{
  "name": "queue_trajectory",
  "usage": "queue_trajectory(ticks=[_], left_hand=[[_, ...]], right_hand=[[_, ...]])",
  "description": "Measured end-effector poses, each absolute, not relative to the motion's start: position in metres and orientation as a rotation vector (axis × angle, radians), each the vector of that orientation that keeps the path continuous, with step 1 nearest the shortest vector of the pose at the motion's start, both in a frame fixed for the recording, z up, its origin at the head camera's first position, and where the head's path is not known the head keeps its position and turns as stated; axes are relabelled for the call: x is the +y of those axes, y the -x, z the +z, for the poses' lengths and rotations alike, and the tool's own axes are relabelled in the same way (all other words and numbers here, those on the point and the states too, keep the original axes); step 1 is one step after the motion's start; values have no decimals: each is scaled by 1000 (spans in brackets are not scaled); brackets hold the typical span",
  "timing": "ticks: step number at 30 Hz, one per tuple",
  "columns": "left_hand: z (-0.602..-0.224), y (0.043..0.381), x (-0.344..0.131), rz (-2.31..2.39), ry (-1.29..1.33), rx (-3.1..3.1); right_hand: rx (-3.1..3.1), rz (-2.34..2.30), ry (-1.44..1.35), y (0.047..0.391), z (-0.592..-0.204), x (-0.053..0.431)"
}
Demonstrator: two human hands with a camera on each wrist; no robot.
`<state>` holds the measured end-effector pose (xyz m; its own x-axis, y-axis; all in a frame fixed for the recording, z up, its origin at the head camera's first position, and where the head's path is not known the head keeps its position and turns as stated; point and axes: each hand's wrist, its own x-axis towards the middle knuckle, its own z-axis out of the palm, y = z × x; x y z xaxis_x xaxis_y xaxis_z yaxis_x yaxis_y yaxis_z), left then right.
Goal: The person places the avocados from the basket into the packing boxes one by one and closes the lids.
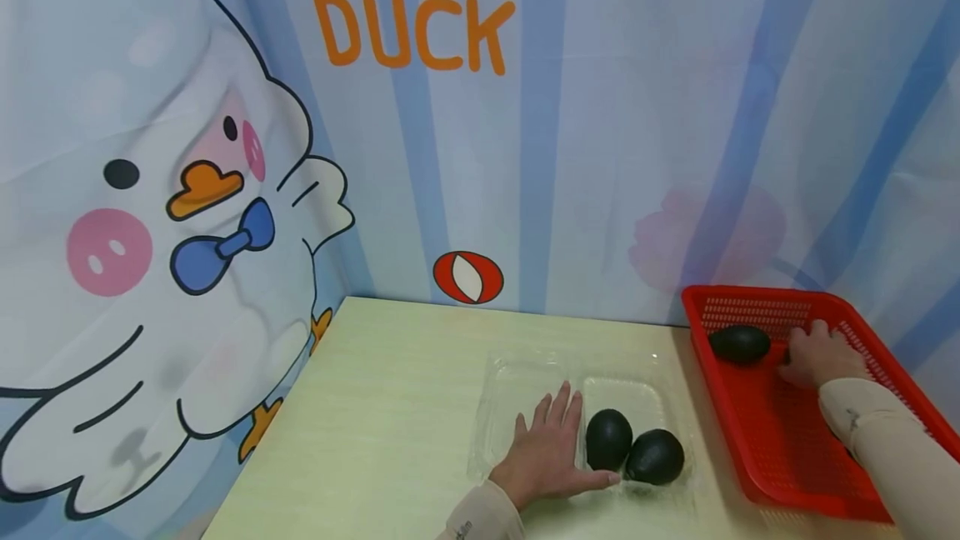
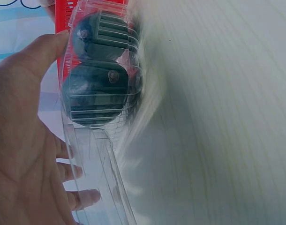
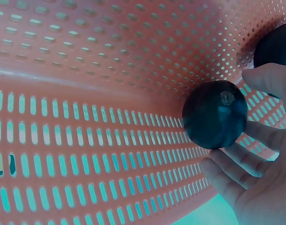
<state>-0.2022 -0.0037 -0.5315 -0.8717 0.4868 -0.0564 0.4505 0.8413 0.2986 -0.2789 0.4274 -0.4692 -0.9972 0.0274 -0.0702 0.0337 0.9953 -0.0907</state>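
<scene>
In the head view my left hand [image 1: 542,455] lies with spread, straight fingers on a clear plastic clamshell container [image 1: 517,373]. Two dark avocados sit in its right compartment, one avocado [image 1: 609,438] beside the thumb and another avocado [image 1: 656,457] touching it on the right. My right hand [image 1: 821,355] reaches into the red basket [image 1: 750,473]. There, in the right wrist view, its fairly straight fingers touch an avocado [image 3: 211,117], while the thumb stands apart from it. The head view mostly hides this avocado behind the hand. One more avocado [image 1: 740,345] lies at the basket's far left.
The basket, with slotted walls, stands at the right on a pale wood-grain table [image 1: 390,407]. A printed curtain [image 1: 600,148] with a duck hangs just behind the table. A dark bit shows beside my right forearm; what it is I cannot tell.
</scene>
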Motion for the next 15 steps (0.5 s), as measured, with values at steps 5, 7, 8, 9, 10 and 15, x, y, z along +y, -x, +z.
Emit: queue_trajectory(ticks=[5, 7, 8, 9, 10, 15], left_hand=[[-531, 202, -4, 424, -754, 2895], [-530, 201, -4, 428, -755, 2897], [-530, 201, -5, 430, -755, 2896], [-530, 201, -5, 433, -753, 2897], [-531, 200, -4, 436, -752, 2896], [-533, 200, -4, 425, -747, 2903]], right_hand=[[3095, -121, -14, 278, -469, 430], [3112, -103, -5, 278, -470, 430], [3121, -94, 0, 279, -471, 430], [3122, -89, 5, 279, -471, 430], [3121, -88, 5, 279, -473, 431], [3103, -137, 26, 276, -479, 437]])
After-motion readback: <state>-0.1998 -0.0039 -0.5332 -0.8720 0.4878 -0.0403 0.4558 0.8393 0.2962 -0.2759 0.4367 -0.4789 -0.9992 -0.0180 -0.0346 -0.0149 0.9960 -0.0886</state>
